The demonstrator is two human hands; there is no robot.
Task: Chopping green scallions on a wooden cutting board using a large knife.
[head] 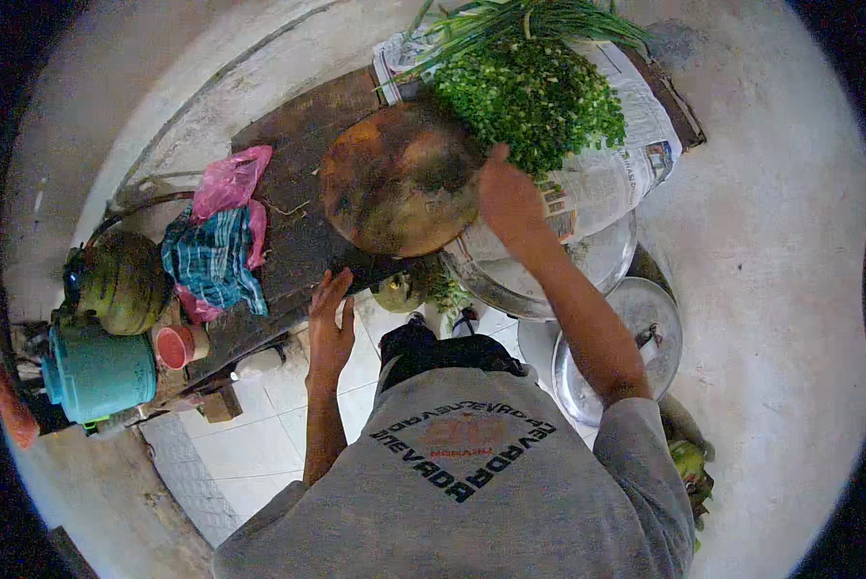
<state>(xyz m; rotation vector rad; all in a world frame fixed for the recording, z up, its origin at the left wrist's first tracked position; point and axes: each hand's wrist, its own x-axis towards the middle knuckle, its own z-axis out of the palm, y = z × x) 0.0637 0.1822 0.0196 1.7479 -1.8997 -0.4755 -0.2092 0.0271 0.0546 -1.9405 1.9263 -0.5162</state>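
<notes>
My right hand (510, 195) is between the round wooden chopping board (397, 181) and a large heap of chopped green onions (534, 94), its fingertips by the heap's lower left edge. Whether it grips anything cannot be made out. My left hand (331, 318), fingers apart and holding nothing, rests by the near edge of the dark wooden table (288, 174). The heap lies on newspaper (599, 188), with long whole green onions (570, 18) behind it. A round metal tray (498, 293) extends from under the newspaper.
On the left are a pink plastic bag (234, 177), a blue checked cloth (212, 253), a large green gourd-like fruit (122, 282), a turquoise container (103, 373) and a red-lined cup (176, 346). A round metal lid (621, 311) stands low at right. Green produce (400, 292) lies below the table edge.
</notes>
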